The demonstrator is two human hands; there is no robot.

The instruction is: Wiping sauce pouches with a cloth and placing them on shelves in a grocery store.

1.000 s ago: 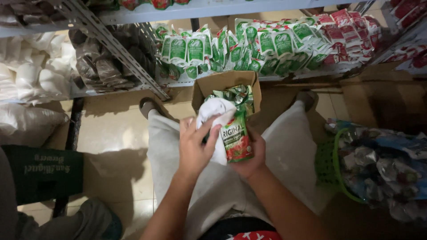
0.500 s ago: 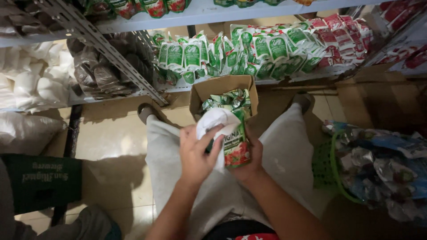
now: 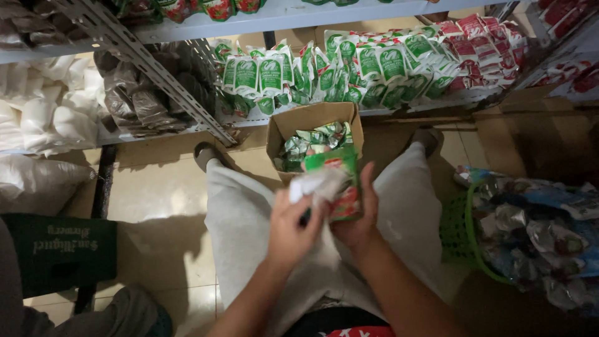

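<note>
I sit with my legs apart in light trousers. My right hand [image 3: 357,219] holds a green and red sauce pouch [image 3: 340,182] upright over my lap. My left hand [image 3: 293,228] grips a white cloth [image 3: 316,184] and presses it against the left face of the pouch. Just beyond my hands an open cardboard box [image 3: 312,118] stands on the floor between my feet, filled with several green pouches [image 3: 312,140].
A low metal shelf [image 3: 293,14] ahead carries rows of green and white pouches [image 3: 337,72], red pouches [image 3: 477,47], dark bags [image 3: 134,97] and white bags [image 3: 43,112]. A green basket [image 3: 458,231] of shiny packets sits at my right. A dark green crate [image 3: 59,253] stands at the left.
The cloth has shifted from covering the top of the pouch down its left face. Both hands and the pouch have dropped slightly toward my lap.
</note>
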